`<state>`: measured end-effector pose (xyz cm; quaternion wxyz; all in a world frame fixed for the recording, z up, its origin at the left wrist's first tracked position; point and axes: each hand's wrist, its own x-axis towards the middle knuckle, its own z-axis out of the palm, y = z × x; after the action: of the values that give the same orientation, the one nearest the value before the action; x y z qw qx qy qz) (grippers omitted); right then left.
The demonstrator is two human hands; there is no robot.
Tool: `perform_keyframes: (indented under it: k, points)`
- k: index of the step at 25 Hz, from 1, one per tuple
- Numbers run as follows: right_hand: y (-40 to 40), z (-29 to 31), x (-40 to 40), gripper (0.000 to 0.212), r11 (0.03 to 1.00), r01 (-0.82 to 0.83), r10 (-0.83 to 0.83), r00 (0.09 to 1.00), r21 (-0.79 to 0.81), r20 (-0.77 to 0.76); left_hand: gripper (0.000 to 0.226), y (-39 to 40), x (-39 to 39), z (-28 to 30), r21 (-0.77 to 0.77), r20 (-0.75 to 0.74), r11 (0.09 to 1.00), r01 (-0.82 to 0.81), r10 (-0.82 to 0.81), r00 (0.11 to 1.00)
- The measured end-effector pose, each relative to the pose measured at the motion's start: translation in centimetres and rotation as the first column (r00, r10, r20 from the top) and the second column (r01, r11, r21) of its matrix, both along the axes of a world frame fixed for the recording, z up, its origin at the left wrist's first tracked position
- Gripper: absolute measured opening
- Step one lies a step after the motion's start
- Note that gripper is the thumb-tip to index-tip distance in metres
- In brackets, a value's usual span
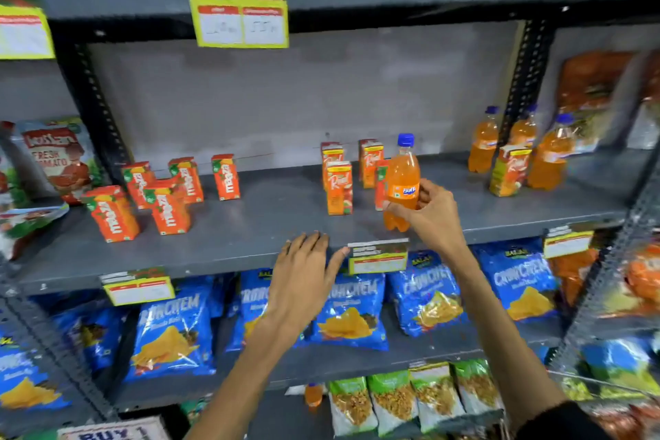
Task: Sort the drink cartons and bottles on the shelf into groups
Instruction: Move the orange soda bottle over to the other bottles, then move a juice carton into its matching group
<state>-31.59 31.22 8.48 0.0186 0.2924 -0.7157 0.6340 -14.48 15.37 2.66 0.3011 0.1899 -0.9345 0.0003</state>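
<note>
Shop: price tags (239, 23), stocked shelf (250, 225)

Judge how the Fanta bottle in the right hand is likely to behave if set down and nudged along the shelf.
The Fanta bottle looks full of orange drink, so it is probably fairly heavy for its size. Tall and narrow, it may tip rather than slide on the shelf. The right hand grips its smooth label band; that could be slippery.

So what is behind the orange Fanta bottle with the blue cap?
Behind the orange Fanta bottle, held by the right hand, stands a red juice carton; only its left edge shows, the rest is covered.
</note>
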Motion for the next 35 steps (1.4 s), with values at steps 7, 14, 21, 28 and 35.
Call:
perform_keyframes:
  k: [7, 14, 21, 28, 35]
  points:
    - [6.0, -0.6, -10.8, 0.054, 0.960, 0.269, -0.265, 0.962, 0.078, -0.062, 0.065, 5.6, -5.9, -1.0, -0.059, 0.046, 0.998, -0.024, 0.027, 0.999]
    - [6.6, -1.0, -14.5, 0.061, 0.953, 0.290, -0.285, 0.957, 0.087, -0.061, 0.071, 6.7, -7.6, -1.9, -0.092, 0.048, 0.995, -0.048, 0.052, 0.997]
    - [7.0, -1.1, -12.0, 0.055, 0.930, 0.329, -0.330, 0.944, 0.163, -0.018, 0.069, 6.7, -7.8, -2.5, -0.106, 0.073, 0.992, -0.073, 0.081, 0.994]
    - [4.7, -3.5, -3.4, 0.053, 0.929, 0.368, -0.369, 0.930, 0.029, 0.010, 0.069, 6.0, -7.1, -2.2, -0.095, 0.081, 0.995, -0.037, 0.045, 0.996]
    - [-2.8, -1.4, -3.7, 0.073, 0.967, 0.119, -0.132, 0.990, 0.224, 0.043, 0.071, 4.6, -5.6, -2.2, -0.069, 0.080, 0.994, -0.084, 0.089, 0.993]
